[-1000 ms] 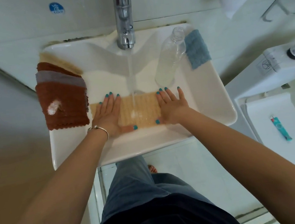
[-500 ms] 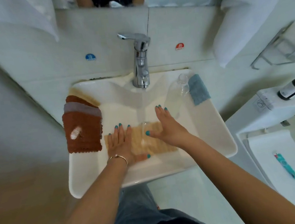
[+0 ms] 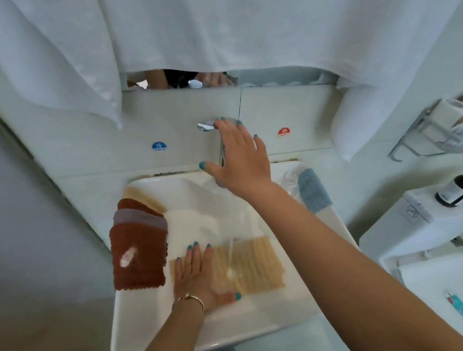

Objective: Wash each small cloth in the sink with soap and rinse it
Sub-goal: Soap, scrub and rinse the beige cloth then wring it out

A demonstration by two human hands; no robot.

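Pinning the beige cloth [image 3: 243, 266] flat on the sink [image 3: 143, 326] bottom with my left hand [image 3: 197, 277], fingers straight and spread, nothing clenched. Water is running from the faucet [image 3: 207, 126] and hitting the cloth just right of that hand. My right hand [image 3: 240, 160] is up at the faucet handle, well away from the cloth, fingers relaxed and resting over it, not really gripping anything as far as I'm seeing. My worry: if I'm cutting the water now, the cloth may not be rinsed enough, and with only one palm holding it, the stream could be sliding it toward the drain. The brown cloth stack [image 3: 139, 252] is hanging over the left rim, a blue cloth [image 3: 313, 193] on the right.
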